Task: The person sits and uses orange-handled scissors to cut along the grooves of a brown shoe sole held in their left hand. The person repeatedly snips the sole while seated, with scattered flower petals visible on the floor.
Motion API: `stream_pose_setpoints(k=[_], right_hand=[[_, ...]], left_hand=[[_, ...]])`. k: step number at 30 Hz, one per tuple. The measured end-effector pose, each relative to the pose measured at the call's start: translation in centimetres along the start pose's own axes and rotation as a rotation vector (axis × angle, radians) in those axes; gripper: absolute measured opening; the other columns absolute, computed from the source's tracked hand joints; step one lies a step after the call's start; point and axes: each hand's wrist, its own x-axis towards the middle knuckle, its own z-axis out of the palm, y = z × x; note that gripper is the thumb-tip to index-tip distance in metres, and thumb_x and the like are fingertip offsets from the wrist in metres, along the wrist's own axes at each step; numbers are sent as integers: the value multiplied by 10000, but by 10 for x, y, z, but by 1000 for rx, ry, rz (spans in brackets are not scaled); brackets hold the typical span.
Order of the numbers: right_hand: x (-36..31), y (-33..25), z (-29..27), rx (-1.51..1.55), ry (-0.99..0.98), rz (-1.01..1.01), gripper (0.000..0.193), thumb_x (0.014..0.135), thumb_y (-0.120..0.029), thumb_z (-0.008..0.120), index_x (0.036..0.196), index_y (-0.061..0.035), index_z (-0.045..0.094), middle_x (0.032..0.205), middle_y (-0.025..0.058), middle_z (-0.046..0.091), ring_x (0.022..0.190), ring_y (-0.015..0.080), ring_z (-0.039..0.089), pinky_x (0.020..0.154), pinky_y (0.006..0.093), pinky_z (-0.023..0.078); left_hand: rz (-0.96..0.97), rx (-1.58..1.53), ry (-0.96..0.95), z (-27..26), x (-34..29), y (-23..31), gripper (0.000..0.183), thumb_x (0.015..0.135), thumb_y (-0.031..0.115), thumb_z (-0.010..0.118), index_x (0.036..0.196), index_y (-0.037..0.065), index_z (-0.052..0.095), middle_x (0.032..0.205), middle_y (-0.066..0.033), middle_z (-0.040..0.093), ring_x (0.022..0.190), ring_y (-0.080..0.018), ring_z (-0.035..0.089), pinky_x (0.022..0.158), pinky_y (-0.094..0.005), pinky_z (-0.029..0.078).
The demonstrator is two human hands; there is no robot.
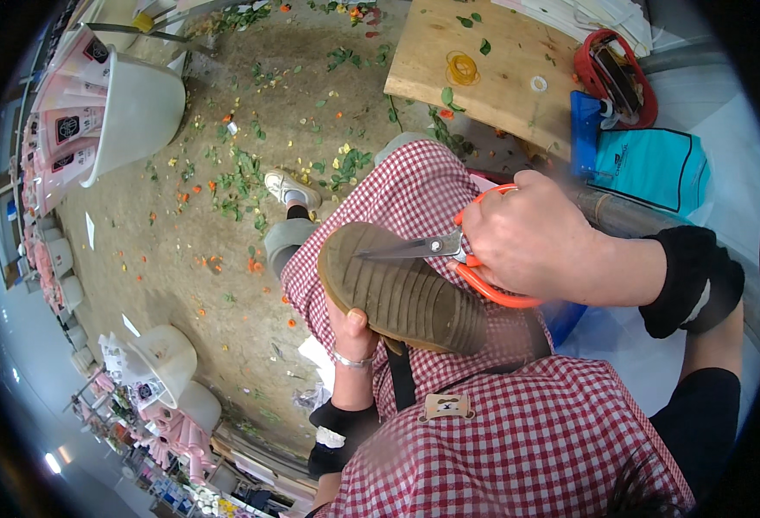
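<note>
A shoe [402, 298] with a ridged brown sole lies over my lap, its sole turned up toward me. My left hand [351, 335] grips it from the near left edge, thumb pressed on the rim and the other fingers hidden beneath. In my right hand [531, 233] is a pair of scissors [414, 249] with orange handles. Their blades look closed together and point left, with the tip on or just above the front of the sole. A red-and-white checked apron [501, 440] covers my lap under the shoe.
A wooden table [501, 78] at the far right bears yellow rubber bands [462, 67], a red basket [615, 78] and a teal bag [652, 168]. Leaves and petals litter the floor [138, 233]. White buckets [142, 112] holding wrapping paper stand at left.
</note>
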Motion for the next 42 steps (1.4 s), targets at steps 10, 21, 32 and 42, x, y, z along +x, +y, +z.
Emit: stream_pose_setpoints(k=[10,21,32,42], right_hand=[[7,-2,-11,-325,18,-179,157,621,-201,556,564,-57,534,521,31,471,533,167,502,459,285,337],[15,5,16,-152,153,-85,168,606,-220,583,550,-73,523,519,43,501,508,162,520,515,287,365],[7,-10,54,252,184,179,364,668,-382,648,558,-40,587,534,114,574,509,248,598,509,368,463],[8,3,31,183,80,90,310,650,-342,645,565,-47,601,556,109,594,520,238,609,465,345,457]], left_hand=[[13,78,11,-6,1,-6,979,604,531,736,1308,13,293,1216,-115,461,1083,-249,502,892,-381,444],[-55,-46,21,-19,4,-15,1022,582,569,748,1304,13,288,1200,-117,463,1073,-245,504,880,-373,456],[-39,-76,53,-21,6,-20,984,600,554,733,1300,14,299,1189,-120,471,1047,-244,520,862,-370,469],[-35,-77,18,-19,4,-16,1001,585,533,762,1303,13,297,1196,-120,470,1069,-247,513,879,-375,461]])
